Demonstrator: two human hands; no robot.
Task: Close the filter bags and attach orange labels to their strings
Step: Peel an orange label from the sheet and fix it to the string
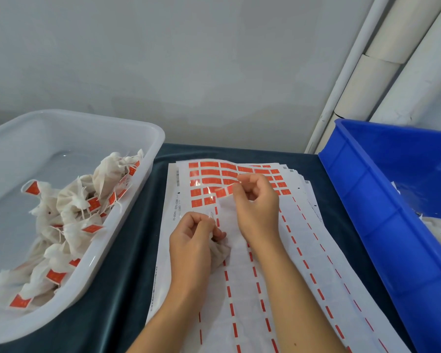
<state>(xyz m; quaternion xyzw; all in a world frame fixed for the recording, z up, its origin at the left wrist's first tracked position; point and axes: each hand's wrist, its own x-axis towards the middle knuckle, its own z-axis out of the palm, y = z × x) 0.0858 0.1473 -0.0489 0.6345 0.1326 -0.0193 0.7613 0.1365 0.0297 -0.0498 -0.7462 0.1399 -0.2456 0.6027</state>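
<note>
While the left hand grips a small white filter bag low over the label sheets, the right hand is further from the person, peeling an orange label off the top label sheet. The right fingers are curled and pinched together on the label's right end. The label runs left to right, its left end seemingly not yet free of the backing, which lifts in a glossy curl beside it.

The left fingers are closed around the bag's gathered neck, thumb and forefinger pinched as if on its string; the string itself is too thin to make out. The bag hangs below and to the right of that fist, touching the paper.

The relation that matters: the label lies up and to the right of the left fingertips, near but apart, with bare backing between. To judge by this, the right hand, already holding the label, is the one to carry it down and left to the string.

On the dark worktop, a clear tub at the left holds finished, labelled bags. A blue crate at the right holds more white bags, only partly visible.
</note>
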